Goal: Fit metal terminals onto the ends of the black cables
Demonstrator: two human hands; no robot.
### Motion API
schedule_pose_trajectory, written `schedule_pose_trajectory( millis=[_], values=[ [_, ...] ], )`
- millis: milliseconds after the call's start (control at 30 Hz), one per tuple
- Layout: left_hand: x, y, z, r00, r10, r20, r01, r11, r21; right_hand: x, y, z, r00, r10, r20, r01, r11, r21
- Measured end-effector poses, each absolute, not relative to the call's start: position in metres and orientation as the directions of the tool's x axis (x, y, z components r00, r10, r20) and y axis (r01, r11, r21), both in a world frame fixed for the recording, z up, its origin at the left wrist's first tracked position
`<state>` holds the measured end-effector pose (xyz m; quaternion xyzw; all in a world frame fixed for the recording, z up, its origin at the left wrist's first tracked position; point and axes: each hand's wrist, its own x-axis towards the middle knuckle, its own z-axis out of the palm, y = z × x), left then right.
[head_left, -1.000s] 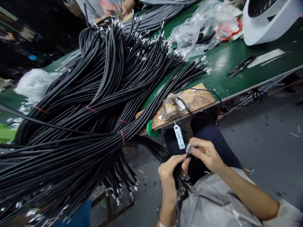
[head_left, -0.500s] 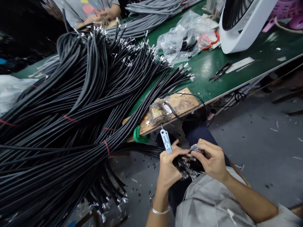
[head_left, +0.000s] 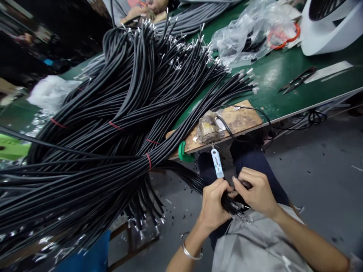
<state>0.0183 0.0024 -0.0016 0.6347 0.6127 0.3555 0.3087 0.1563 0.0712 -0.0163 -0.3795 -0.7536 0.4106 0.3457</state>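
Note:
My left hand point(head_left: 214, 204) is closed around a bundle of thin black cables point(head_left: 190, 179) above my lap; their silvery stripped ends point(head_left: 241, 214) stick out below my hands. My right hand point(head_left: 256, 192) is closed close beside it, its thumb and fingers pinched at the cables; what exactly lies between them is too small to tell. A light blue tool point(head_left: 217, 163) hangs from a tape-wrapped motor point(head_left: 209, 127) and reaches down to my left fingers. The motor sits on a wooden board point(head_left: 244, 118) at the table's edge, with a green clamp point(head_left: 185, 152) beside it.
A large heap of black cables point(head_left: 124, 105) tied with red bands covers the left side. On the green table point(head_left: 272, 81) lie snips point(head_left: 297, 80), a plastic bag point(head_left: 249, 34), orange-handled scissors point(head_left: 283, 37) and a white fan point(head_left: 329, 30). A person's hands point(head_left: 150, 9) show across the table.
The view has shifted, so the table and cables appear further right. My hands have come closer together, and the fingers of my left hand are more curled. The blue tool hangs more upright.

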Motion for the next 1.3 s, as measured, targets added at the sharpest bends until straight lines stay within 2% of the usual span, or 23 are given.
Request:
schedule_pose_trajectory(
  millis=[67, 200, 233, 333, 367, 467, 533, 600, 667, 733, 800, 900, 1033, 1133, 1233, 1300],
  values=[
    [0.015, -0.008, -0.005, -0.092, 0.991, 0.097, 0.571, -0.027, 0.821, 0.148, 0.08, -0.014, -0.521, 0.835, 0.177, 0.283, 0.364, -0.887],
    [0.011, -0.018, -0.003, -0.342, 0.911, 0.229, 0.58, 0.013, 0.814, 0.141, 0.1, -0.005, -0.36, 0.932, 0.048, 0.255, 0.148, -0.956],
    [0.011, -0.018, -0.002, -0.383, 0.887, 0.259, 0.585, 0.016, 0.811, 0.141, 0.103, -0.002, -0.396, 0.918, 0.017, 0.226, 0.116, -0.967],
    [0.013, -0.014, 0.002, -0.424, 0.858, 0.291, 0.585, 0.015, 0.811, 0.142, 0.107, 0.006, -0.676, 0.737, 0.01, 0.132, 0.135, -0.982],
    [0.014, -0.012, 0.004, -0.426, 0.856, 0.293, 0.583, 0.012, 0.812, 0.142, 0.106, 0.008, -0.715, 0.699, 0.025, 0.114, 0.153, -0.982],
    [0.019, -0.007, 0.007, -0.424, 0.858, 0.29, 0.575, 0.008, 0.818, 0.137, 0.095, 0.006, -0.629, 0.776, 0.053, 0.055, 0.113, -0.992],
    [0.021, -0.005, 0.008, -0.427, 0.862, 0.273, 0.572, 0.023, 0.82, 0.131, 0.086, -0.001, -0.557, 0.83, 0.012, -0.076, -0.036, -0.996],
    [0.023, -0.004, 0.008, -0.442, 0.859, 0.259, 0.568, 0.045, 0.821, 0.124, 0.078, -0.008, -0.541, 0.836, -0.095, -0.262, -0.275, -0.925],
    [0.023, -0.004, 0.007, -0.467, 0.844, 0.263, 0.563, 0.055, 0.824, 0.118, 0.072, -0.014, -0.579, 0.787, -0.213, -0.404, -0.504, -0.763],
    [0.022, -0.005, 0.006, -0.476, 0.835, 0.274, 0.554, 0.043, 0.832, 0.114, 0.069, -0.018, -0.638, 0.718, -0.278, -0.452, -0.641, -0.62],
    [0.02, -0.006, 0.007, -0.458, 0.843, 0.281, 0.547, 0.018, 0.837, 0.113, 0.069, -0.02, -0.693, 0.666, -0.277, -0.439, -0.694, -0.57],
    [0.016, -0.006, 0.013, -0.409, 0.875, 0.26, 0.55, 0.009, 0.835, 0.118, 0.073, -0.022, -0.703, 0.678, -0.214, -0.399, -0.625, -0.671],
    [0.013, -0.005, 0.022, -0.379, 0.9, 0.218, 0.571, 0.041, 0.82, 0.127, 0.081, -0.016, -0.696, 0.715, -0.073, -0.345, -0.422, -0.838],
    [0.013, -0.005, 0.024, -0.384, 0.895, 0.225, 0.579, 0.044, 0.814, 0.126, 0.082, -0.008, -0.672, 0.741, 0.005, -0.298, -0.264, -0.917],
    [0.016, -0.006, 0.022, -0.405, 0.895, 0.186, 0.502, 0.048, 0.864, 0.121, 0.074, -0.007, -0.533, 0.846, -0.01, -0.257, -0.173, -0.951],
    [0.018, -0.007, 0.02, -0.426, 0.887, 0.179, 0.48, 0.054, 0.876, 0.119, 0.068, -0.011, -0.376, 0.922, 0.089, -0.197, 0.015, -0.98]
  ],
)
